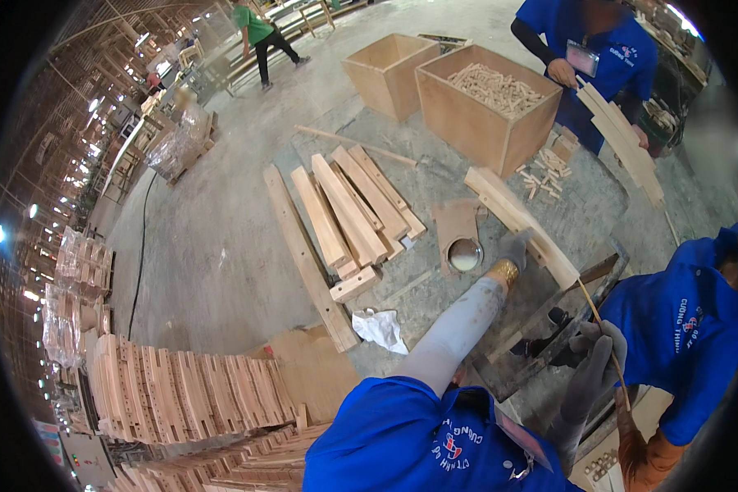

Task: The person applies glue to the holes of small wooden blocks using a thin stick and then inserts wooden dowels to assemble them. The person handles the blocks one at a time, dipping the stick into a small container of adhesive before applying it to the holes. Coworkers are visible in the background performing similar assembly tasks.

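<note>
My left hand (513,252), in a grey glove, grips a curved wooden slat (517,220) that lies aslant over the worktable. In my gloved right hand (600,354) is a thin stick (592,302), its upper tip against the near end of the slat. What sits on that tip is too small to make out. Left of my left hand stands a round cup of whitish liquid (465,255) on a piece of cardboard (457,220). A crumpled white cloth or paper (380,330) lies beside my left forearm.
Wooden pieces (348,205) lie beside a long drilled strip (303,254). A plywood box (484,107) holds many dowels, with several loose dowels (545,174) nearby. One co-worker (590,49) holds slats; another (681,328) bends close at right. Stacked slats (189,389) stand lower left.
</note>
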Demonstrator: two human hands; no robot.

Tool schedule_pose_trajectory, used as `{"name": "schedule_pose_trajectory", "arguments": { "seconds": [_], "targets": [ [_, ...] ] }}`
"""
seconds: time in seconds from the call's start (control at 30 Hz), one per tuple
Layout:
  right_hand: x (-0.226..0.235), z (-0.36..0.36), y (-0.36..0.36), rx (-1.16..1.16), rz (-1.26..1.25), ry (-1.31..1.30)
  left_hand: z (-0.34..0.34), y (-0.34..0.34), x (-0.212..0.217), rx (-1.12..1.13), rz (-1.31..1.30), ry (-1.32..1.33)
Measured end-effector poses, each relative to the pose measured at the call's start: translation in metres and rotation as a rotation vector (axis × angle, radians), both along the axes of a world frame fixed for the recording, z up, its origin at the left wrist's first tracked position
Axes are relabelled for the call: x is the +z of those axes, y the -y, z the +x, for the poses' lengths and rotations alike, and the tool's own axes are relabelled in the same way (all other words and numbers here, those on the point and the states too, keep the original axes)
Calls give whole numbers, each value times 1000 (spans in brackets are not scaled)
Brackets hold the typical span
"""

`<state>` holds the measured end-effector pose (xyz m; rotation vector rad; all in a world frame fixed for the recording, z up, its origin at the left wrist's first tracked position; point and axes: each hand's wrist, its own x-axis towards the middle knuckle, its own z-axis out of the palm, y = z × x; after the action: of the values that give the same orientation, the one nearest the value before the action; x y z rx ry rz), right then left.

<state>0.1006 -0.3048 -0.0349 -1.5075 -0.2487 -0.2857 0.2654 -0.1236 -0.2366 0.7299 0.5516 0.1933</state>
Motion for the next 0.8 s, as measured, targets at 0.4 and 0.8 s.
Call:
{"name": "schedule_pose_trajectory", "arguments": {
  "seconds": [0.4,0.8],
  "targets": [
    [-27,19,-93,425,-139,48,-139,-161,113,72,1202,49],
    [-150,6,-302,565,-582,370,-283,-309,103,-344,2366,-608]
  ]
}}
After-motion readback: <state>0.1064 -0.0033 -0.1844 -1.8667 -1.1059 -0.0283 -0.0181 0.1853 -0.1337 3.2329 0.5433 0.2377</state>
